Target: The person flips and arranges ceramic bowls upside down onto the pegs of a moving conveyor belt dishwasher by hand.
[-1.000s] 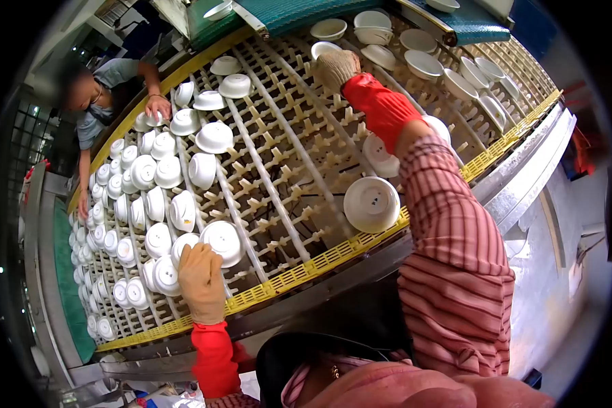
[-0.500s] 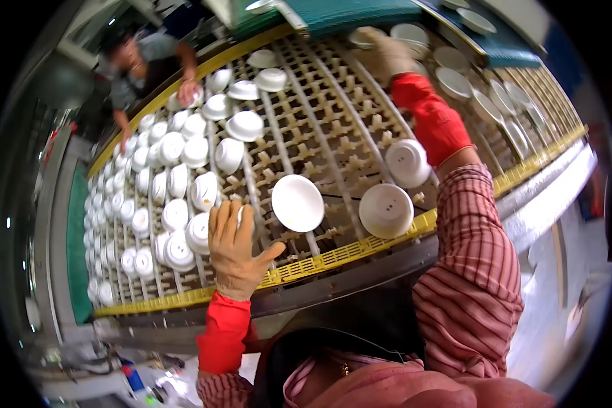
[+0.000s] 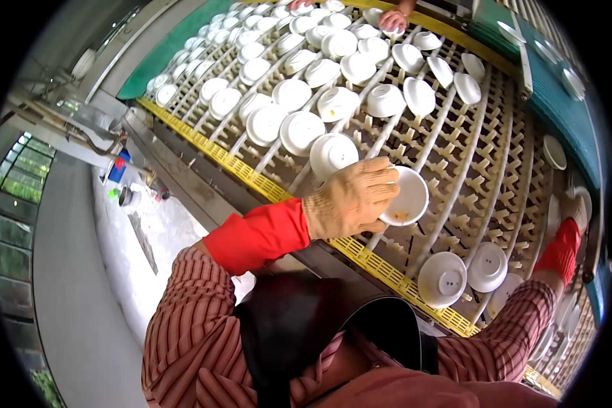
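My left hand [image 3: 353, 196], in a tan work glove with a red cuff, grips the rim of a white bowl [image 3: 415, 196]. The bowl's hollow side shows, with small orange-brown specks inside. Close behind that hand, an upturned white bowl [image 3: 333, 155] rests on the rack conveyor. My right hand [image 3: 578, 209], also gloved, reaches to the far right beside a white dish [image 3: 583, 198] near the teal belt. Its fingers are too small and partly hidden to read. Two upturned bowls, one at the front [image 3: 442, 280] and one beside it [image 3: 487, 267], sit between my hands.
Many white bowls cover the pegged conveyor [image 3: 479, 194] on the far left side. A yellow edge strip [image 3: 387, 272] runs along its front. Another person's hand [image 3: 393, 20] touches bowls across the conveyor. The teal belt [image 3: 557, 112] carries several dishes.
The view has swung to the left. My left hand has gone from open beside the bowls to gripping the speckled bowl. My right hand stays among the dishes near the teal belt.
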Action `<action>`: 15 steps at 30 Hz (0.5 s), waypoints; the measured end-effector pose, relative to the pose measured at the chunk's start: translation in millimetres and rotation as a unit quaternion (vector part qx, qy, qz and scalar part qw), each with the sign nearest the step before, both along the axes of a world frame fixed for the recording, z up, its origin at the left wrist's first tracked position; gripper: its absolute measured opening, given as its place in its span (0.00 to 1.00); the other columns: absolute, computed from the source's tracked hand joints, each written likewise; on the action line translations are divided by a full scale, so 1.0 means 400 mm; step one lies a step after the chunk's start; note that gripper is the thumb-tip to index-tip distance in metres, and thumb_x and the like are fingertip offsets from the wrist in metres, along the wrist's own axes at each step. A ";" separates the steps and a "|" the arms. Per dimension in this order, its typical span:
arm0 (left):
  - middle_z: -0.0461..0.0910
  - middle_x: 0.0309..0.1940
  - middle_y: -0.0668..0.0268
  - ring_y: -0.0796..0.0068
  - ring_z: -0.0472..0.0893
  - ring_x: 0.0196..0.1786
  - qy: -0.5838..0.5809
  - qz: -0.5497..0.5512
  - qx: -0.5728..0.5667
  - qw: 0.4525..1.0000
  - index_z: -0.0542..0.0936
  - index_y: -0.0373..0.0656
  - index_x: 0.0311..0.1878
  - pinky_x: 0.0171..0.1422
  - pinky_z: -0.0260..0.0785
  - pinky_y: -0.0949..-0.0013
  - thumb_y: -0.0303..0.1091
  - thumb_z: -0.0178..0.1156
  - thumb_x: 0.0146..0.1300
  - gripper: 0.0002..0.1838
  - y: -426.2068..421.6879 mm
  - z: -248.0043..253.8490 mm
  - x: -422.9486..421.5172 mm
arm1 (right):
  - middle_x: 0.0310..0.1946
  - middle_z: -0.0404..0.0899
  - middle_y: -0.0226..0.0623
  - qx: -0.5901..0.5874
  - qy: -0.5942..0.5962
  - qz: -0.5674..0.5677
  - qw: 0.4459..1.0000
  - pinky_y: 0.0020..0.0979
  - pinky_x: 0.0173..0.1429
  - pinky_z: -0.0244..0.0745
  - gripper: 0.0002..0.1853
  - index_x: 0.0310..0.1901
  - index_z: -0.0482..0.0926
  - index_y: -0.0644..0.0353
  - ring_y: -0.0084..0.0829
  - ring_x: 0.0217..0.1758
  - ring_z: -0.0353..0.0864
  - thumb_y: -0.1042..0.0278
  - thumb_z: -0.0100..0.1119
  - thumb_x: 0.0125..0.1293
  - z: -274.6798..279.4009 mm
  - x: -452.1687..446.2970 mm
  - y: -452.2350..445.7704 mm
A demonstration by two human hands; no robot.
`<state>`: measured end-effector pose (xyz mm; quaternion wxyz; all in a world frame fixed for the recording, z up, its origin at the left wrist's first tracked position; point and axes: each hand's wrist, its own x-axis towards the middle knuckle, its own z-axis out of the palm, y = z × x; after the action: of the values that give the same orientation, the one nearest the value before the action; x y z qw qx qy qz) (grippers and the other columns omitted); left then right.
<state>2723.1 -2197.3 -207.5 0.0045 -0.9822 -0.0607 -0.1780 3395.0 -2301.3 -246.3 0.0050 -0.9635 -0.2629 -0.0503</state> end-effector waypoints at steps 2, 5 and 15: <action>0.85 0.55 0.60 0.55 0.81 0.70 0.068 0.026 -0.011 0.997 0.87 0.39 0.40 0.85 0.67 0.49 0.49 0.77 0.55 0.22 -0.001 0.004 0.003 | 0.62 0.84 0.67 0.055 0.042 0.023 0.997 0.52 0.69 0.78 0.45 0.68 0.82 0.68 0.61 0.69 0.84 0.28 0.65 0.69 -0.025 -0.006 -0.051; 0.86 0.48 0.66 0.60 0.81 0.66 0.037 0.022 -0.001 0.999 0.88 0.41 0.35 0.78 0.70 0.53 0.49 0.78 0.55 0.19 0.010 -0.050 -0.006 | 0.48 0.88 0.66 0.142 0.095 0.056 0.984 0.53 0.58 0.82 0.40 0.59 0.86 0.70 0.61 0.53 0.90 0.32 0.66 0.69 -0.083 -0.005 -0.119; 0.85 0.34 0.60 0.59 0.86 0.46 -0.062 0.070 -0.213 0.973 0.91 0.41 0.33 0.52 0.79 0.54 0.44 0.75 0.63 0.14 -0.011 -0.110 -0.039 | 0.33 0.87 0.53 0.162 -0.117 0.335 0.921 0.57 0.47 0.81 0.24 0.37 0.88 0.63 0.59 0.37 0.88 0.45 0.77 0.65 -0.071 -0.576 -0.156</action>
<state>2707.6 -2201.6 -251.3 -0.1958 -0.9409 -0.1657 -0.2212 3164.8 -2363.6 -274.6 0.1473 -0.7922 -0.5576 -0.1998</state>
